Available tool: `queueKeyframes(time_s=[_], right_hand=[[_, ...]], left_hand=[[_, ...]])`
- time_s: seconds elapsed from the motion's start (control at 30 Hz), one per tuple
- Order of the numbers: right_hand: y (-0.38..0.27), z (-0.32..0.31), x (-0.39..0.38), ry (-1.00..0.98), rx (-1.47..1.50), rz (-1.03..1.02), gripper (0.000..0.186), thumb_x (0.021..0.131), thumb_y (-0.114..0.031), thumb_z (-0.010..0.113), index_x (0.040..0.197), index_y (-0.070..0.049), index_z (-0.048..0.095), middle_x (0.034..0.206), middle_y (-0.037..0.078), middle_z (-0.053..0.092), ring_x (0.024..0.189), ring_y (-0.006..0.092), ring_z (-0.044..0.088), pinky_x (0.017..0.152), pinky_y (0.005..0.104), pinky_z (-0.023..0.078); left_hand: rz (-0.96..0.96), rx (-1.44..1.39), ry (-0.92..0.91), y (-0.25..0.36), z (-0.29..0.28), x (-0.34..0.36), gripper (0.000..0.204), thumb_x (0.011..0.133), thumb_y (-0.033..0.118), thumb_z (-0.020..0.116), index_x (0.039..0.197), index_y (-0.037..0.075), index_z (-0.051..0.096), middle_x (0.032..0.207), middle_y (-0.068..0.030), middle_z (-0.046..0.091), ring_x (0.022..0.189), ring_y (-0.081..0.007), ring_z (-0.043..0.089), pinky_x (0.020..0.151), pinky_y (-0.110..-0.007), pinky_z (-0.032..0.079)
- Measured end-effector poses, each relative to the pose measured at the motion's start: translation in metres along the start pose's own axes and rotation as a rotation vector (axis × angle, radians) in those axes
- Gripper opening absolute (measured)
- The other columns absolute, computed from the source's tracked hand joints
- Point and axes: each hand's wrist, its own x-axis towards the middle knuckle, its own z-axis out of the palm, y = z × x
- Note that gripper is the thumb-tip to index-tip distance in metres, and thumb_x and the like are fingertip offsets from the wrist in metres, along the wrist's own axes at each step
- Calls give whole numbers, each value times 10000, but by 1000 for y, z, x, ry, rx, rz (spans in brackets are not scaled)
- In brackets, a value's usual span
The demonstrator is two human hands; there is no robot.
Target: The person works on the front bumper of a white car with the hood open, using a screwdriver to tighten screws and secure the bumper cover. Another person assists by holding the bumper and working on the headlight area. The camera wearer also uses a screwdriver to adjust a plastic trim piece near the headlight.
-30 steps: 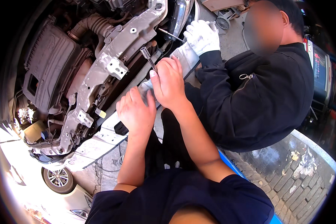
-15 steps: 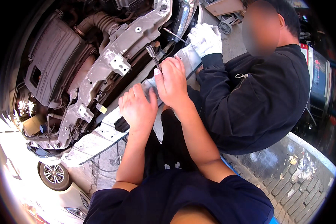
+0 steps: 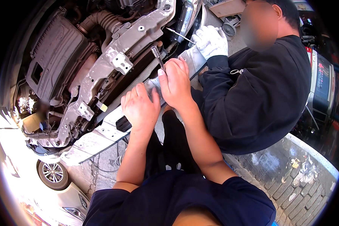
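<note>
My right hand [image 3: 176, 81] is closed around a socket wrench [image 3: 159, 58], its shiny socket pointing up and away past my thumb. Beneath both hands runs a long silver bumper beam [image 3: 98, 140] across the front of a car. On this beam lies my left hand [image 3: 140, 105], palm down, thumb apart from the fingers and nothing visible in it; the fingertips at the beam's far side are partly hidden. A co-worker's white-gloved hand [image 3: 211, 42] to the right holds a thin metal rod-like tool [image 3: 180, 35] over the beam's far end.
Beyond the beam is the open engine bay, with a dusty grey radiator support [image 3: 113, 62], a black engine cover [image 3: 56, 56] and a ribbed hose [image 3: 100, 22]. The co-worker [image 3: 256, 98] in a dark jacket crouches close on my right. A white car [image 3: 69, 199] stands at lower left.
The view has shifted slightly. Both my hands keep their places on the beam and the wrench. The co-worker's head and shoulders have shifted a little to the left.
</note>
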Motion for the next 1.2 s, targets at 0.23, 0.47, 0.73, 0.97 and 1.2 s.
queueKeyframes(time_s=[0.23, 0.47, 0.73, 0.97, 1.2], right_hand=[[-1, 0, 1, 9, 19, 1, 190, 920, -191, 519, 864, -10, 533, 871, 156, 566, 1029, 362, 534, 1060, 519, 303], [0, -1, 0, 8, 18, -3, 171, 917, -168, 535, 869, -4, 529, 875, 166, 574, 978, 368, 541, 1024, 507, 338], [0, -1, 0, 5, 8, -9, 176, 925, -172, 528, 862, -8, 526, 870, 167, 574, 970, 370, 541, 1018, 508, 339], [-1, 0, 1, 11, 12, -8, 168, 922, -162, 529, 860, -6, 524, 865, 165, 574, 977, 371, 543, 1015, 514, 340], [-4, 0, -2, -31, 24, 27, 180, 916, -182, 521, 871, -7, 528, 879, 161, 565, 1032, 367, 532, 1055, 527, 312]], left_hand=[[44, 16, 77, 0, 0, 1, 307, 781, 289, 692, 905, 33, 574, 773, -105, 620, 736, -281, 596, 702, -383, 434], [41, 19, 71, 0, 0, 0, 311, 784, 287, 689, 915, 27, 580, 778, -105, 625, 737, -279, 596, 699, -382, 433], [49, 14, 79, -1, 1, 1, 318, 782, 287, 690, 930, 26, 585, 789, -111, 631, 735, -278, 598, 697, -380, 432], [44, 8, 76, -1, 1, 2, 315, 776, 288, 693, 919, 32, 578, 779, -109, 624, 726, -280, 594, 693, -384, 432], [52, 12, 98, -4, 2, 1, 311, 773, 291, 691, 903, 36, 571, 773, -108, 622, 731, -283, 599, 701, -393, 437]])
